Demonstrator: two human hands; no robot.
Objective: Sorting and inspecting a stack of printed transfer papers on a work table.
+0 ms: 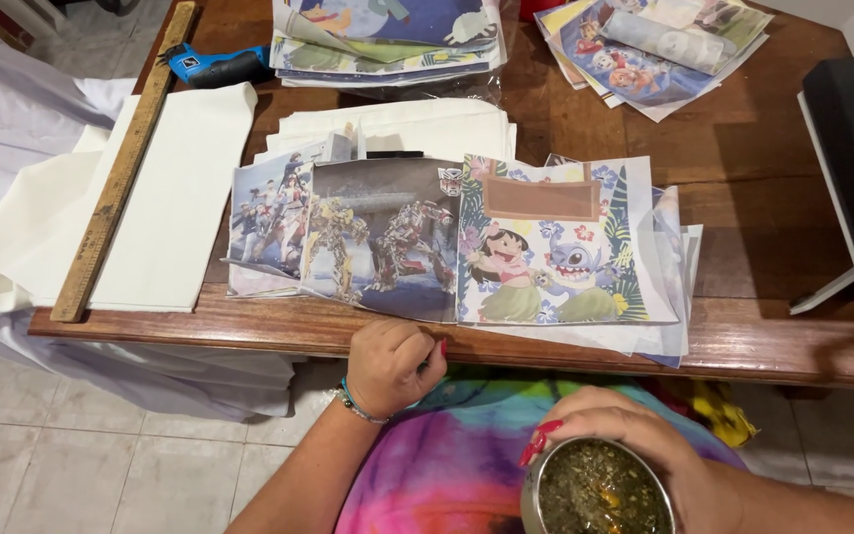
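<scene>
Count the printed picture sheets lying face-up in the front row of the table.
3: an action-figure group print at left, a robot print in the middle, a cartoon girl-and-creature print at right. More sheets lie beneath them, mostly hidden.

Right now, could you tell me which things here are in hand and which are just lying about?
In hand: metal cup of herbs, held by right hand; left hand, closed, at table edge by the prints.

Lying about: ruler, cloth, glue gun, far stacks.

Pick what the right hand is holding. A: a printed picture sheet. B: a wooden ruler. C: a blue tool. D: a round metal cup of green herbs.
D: the right hand wraps the metal cup of green herbs, low in view, while the ruler lies on the table.
</scene>
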